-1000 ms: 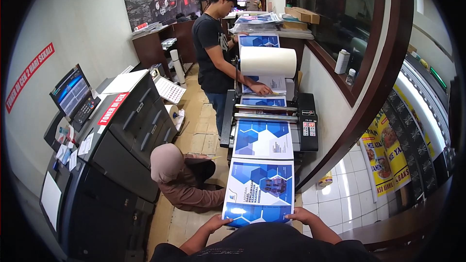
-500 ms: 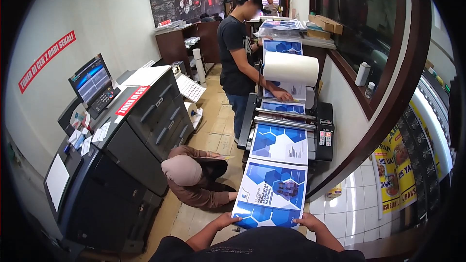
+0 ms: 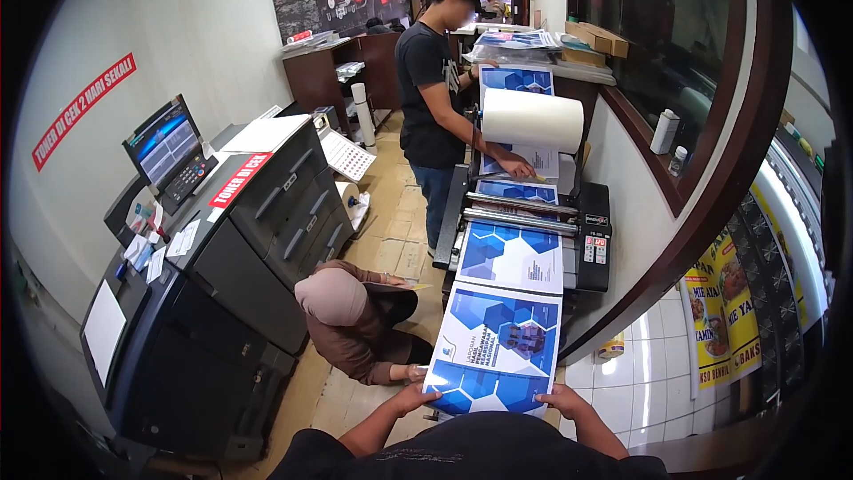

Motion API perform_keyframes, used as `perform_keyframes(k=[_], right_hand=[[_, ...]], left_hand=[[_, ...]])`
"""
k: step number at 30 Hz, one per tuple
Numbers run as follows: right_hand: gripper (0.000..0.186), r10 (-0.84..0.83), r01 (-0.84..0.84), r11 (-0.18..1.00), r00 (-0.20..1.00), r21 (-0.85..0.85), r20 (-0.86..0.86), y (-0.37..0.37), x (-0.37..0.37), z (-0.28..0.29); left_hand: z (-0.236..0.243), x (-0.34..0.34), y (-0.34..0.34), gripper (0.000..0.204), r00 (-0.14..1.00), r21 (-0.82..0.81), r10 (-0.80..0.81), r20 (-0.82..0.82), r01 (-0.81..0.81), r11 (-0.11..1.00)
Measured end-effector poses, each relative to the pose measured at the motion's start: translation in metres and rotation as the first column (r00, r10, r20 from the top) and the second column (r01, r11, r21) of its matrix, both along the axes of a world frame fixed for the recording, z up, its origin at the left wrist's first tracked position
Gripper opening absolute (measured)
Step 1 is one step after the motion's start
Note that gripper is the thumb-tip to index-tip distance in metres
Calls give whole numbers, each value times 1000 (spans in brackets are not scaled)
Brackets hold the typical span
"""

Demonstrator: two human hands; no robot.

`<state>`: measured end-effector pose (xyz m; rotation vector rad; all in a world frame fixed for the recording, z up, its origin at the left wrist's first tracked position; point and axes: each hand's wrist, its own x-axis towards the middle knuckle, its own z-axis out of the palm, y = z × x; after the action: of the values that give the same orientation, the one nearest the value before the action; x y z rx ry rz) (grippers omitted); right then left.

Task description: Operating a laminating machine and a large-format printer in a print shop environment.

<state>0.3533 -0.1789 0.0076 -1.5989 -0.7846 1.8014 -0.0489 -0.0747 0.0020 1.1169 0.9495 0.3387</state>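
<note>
Both hands grasping the near edge of the blue-and-white printed sheet (image 3: 498,351): left hand (image 3: 416,398) on the left corner, right hand (image 3: 562,402) on the right corner. Sheet runs out of the roll laminator (image 3: 533,222), next print joined behind it under the white film roll (image 3: 531,120). Risk: uneven pull between corners skews or creases the laminate. Person crouched at left (image 3: 351,320) sits near the sheet edge and could bump it. Grip depth hard to tell, fingers probably curl under.
</note>
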Motion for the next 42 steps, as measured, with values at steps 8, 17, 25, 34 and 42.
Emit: perform_keyframes(k=[8, 17, 25, 34, 42], right_hand=[[35, 35, -36, 999, 999, 20, 28, -2, -3, 10], [32, 50, -50, 999, 996, -12, 70, -13, 2, -3], [30, 40, -40, 999, 999, 29, -2, -13, 8, -21], [31, 17, -17, 1000, 1000, -14, 4, -19, 3, -12], [32, 146, -146, 989, 989, 0, 28, -24, -6, -28]], left_hand=[[-15, 3, 2, 50, 999, -75, 33, -36, -36, 997], [-30, 2, 0, 43, 999, -105, 34, 30, -31, 994], [-32, 3, -2, 36, 994, -78, 107, -31, -109, 991], [-42, -3, -6, 29, 989, -113, 129, 71, -120, 986], [-47, -23, -17, 29, 994, 52, 109, -10, -108, 993]])
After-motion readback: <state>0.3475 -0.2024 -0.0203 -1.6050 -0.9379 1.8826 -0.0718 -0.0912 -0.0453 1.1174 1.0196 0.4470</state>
